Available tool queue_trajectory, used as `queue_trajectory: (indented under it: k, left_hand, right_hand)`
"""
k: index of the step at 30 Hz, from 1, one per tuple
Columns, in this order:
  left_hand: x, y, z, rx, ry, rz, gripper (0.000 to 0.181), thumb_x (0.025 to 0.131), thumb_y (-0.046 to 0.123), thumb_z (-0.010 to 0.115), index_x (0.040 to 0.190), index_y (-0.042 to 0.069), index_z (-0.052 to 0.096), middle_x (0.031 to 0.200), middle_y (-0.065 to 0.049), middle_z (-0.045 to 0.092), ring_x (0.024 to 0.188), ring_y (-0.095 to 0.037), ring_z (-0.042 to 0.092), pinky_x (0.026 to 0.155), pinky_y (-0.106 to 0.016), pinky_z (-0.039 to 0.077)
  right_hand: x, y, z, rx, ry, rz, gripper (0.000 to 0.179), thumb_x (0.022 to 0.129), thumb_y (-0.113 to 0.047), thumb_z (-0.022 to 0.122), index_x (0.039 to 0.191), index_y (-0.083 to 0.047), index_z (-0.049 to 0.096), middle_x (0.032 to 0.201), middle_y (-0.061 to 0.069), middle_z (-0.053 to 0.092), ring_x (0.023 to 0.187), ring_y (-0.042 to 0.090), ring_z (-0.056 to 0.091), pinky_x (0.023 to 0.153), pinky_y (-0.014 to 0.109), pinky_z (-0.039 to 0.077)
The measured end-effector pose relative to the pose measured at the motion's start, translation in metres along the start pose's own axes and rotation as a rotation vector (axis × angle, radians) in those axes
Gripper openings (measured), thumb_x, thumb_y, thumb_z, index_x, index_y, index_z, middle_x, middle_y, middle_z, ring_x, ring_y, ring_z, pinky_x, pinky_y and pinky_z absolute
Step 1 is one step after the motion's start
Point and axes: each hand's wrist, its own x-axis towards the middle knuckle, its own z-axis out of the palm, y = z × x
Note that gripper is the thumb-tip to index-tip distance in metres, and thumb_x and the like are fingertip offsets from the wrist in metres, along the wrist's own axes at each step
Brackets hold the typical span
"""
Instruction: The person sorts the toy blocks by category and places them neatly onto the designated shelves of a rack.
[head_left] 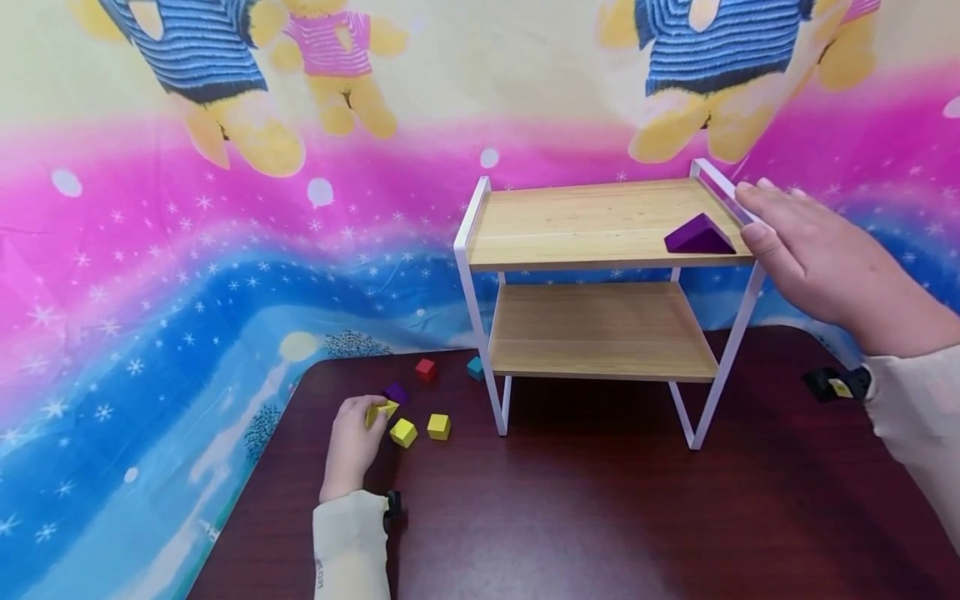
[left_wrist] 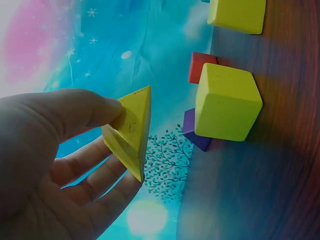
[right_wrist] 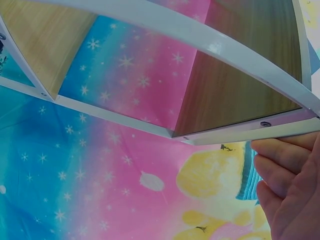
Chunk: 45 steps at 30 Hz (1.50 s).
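Note:
My left hand (head_left: 355, 439) pinches a yellow triangular block (left_wrist: 132, 125) between thumb and fingers, held above the left part of the table. Close by on the table are two yellow cubes (head_left: 403, 432), a small purple block (head_left: 396, 393) and a red cube (head_left: 426, 370). My right hand (head_left: 836, 262) is at the top right side rail of a two-tier wooden shelf (head_left: 600, 329) with a white frame. Its fingers look straight, and in the right wrist view the fingertips touch or nearly touch the frame. A purple triangular block (head_left: 699, 235) sits on the top board, near its right front corner.
A teal cube (head_left: 476, 368) lies beside the shelf's left front leg. The shelf stands on a dark reddish-brown table (head_left: 585, 517). Behind it hangs a colourful cloth (head_left: 360, 267) printed with bears and snowflakes, which also runs down along the table's left edge.

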Motion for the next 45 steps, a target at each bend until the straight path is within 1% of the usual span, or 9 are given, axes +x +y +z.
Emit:
queue_trajectory:
  k: [5, 9, 15, 20, 23, 29, 32, 40, 45]
  left_hand:
    - [0.000, 0.004, -0.002, -0.008, -0.005, 0.016, 0.025, 0.099, 0.009, 0.063, 0.122, 0.000, 0.068, 0.131, -0.023, 0.057, 0.121, -0.040, 0.055, 0.102, -0.056, 0.047]
    - [0.000, 0.007, -0.003, -0.014, -0.012, 0.026, 0.025, 0.100, 0.009, 0.063, 0.122, 0.001, 0.068, 0.131, -0.022, 0.057, 0.123, -0.039, 0.054, 0.102, -0.055, 0.047]
    - [0.000, 0.014, -0.003, -0.030, -0.009, 0.046, 0.023, 0.100, 0.010, 0.064, 0.121, 0.002, 0.070, 0.131, -0.021, 0.058, 0.122, -0.038, 0.056, 0.101, -0.054, 0.048]
    - [0.000, 0.020, -0.002, -0.044, -0.013, 0.054, 0.024, 0.099, 0.011, 0.065, 0.121, 0.004, 0.070, 0.130, -0.019, 0.057, 0.119, -0.037, 0.058, 0.096, -0.052, 0.052]
    - [-0.001, 0.023, -0.002, -0.049, -0.016, 0.058, 0.024, 0.099, 0.012, 0.066, 0.121, 0.005, 0.071, 0.130, -0.019, 0.058, 0.118, -0.036, 0.059, 0.094, -0.050, 0.054]
    - [-0.003, 0.026, -0.004, -0.049, -0.023, 0.071, 0.024, 0.098, 0.013, 0.067, 0.121, 0.005, 0.071, 0.131, -0.018, 0.058, 0.119, -0.036, 0.059, 0.094, -0.050, 0.054]
    - [-0.003, 0.028, -0.005, -0.057, -0.025, 0.077, 0.024, 0.099, 0.013, 0.067, 0.121, 0.006, 0.071, 0.131, -0.018, 0.058, 0.119, -0.036, 0.059, 0.094, -0.050, 0.054]
    - [-0.004, 0.034, -0.011, -0.082, -0.010, 0.120, 0.023, 0.098, 0.013, 0.069, 0.121, 0.009, 0.072, 0.129, -0.013, 0.059, 0.116, -0.033, 0.060, 0.092, -0.049, 0.055]
    - [-0.007, 0.039, -0.014, -0.085, 0.001, 0.151, 0.023, 0.097, 0.012, 0.070, 0.119, 0.008, 0.072, 0.128, -0.013, 0.060, 0.116, -0.032, 0.060, 0.093, -0.049, 0.055]
  right_hand:
    - [0.001, 0.000, -0.001, -0.004, 0.001, -0.007, 0.062, 0.109, -0.037, 0.032, 0.162, -0.009, 0.016, 0.165, 0.024, 0.016, 0.153, 0.043, 0.008, 0.120, 0.064, 0.008]
    - [0.001, -0.001, -0.001, -0.003, -0.004, -0.005, 0.062, 0.109, -0.037, 0.032, 0.162, -0.010, 0.015, 0.165, 0.024, 0.015, 0.153, 0.044, 0.008, 0.120, 0.064, 0.008]
    - [0.002, -0.003, -0.002, 0.002, -0.011, 0.002, 0.062, 0.110, -0.037, 0.032, 0.163, -0.011, 0.014, 0.165, 0.024, 0.014, 0.152, 0.046, 0.008, 0.117, 0.069, 0.010]
    - [0.001, -0.003, -0.002, 0.006, -0.012, 0.009, 0.062, 0.110, -0.037, 0.033, 0.163, -0.012, 0.013, 0.165, 0.025, 0.014, 0.152, 0.046, 0.008, 0.115, 0.072, 0.012]
    - [0.001, -0.002, -0.002, 0.007, -0.012, 0.009, 0.062, 0.110, -0.036, 0.033, 0.163, -0.012, 0.013, 0.165, 0.025, 0.014, 0.152, 0.046, 0.008, 0.115, 0.071, 0.012]
    - [0.000, -0.001, -0.001, -0.001, -0.005, -0.001, 0.062, 0.110, -0.036, 0.032, 0.162, -0.009, 0.014, 0.165, 0.025, 0.015, 0.152, 0.045, 0.008, 0.118, 0.067, 0.010]
    - [0.000, 0.000, -0.001, 0.001, 0.005, -0.006, 0.061, 0.110, -0.036, 0.032, 0.162, -0.008, 0.016, 0.164, 0.026, 0.017, 0.153, 0.045, 0.009, 0.118, 0.067, 0.010]
    - [-0.001, -0.003, -0.001, 0.011, 0.005, 0.003, 0.061, 0.110, -0.036, 0.032, 0.162, -0.008, 0.015, 0.165, 0.025, 0.016, 0.153, 0.044, 0.007, 0.119, 0.065, 0.009]
    - [-0.001, -0.002, 0.000, 0.020, 0.006, 0.005, 0.061, 0.110, -0.035, 0.032, 0.162, -0.009, 0.014, 0.165, 0.025, 0.015, 0.153, 0.044, 0.007, 0.118, 0.066, 0.010]
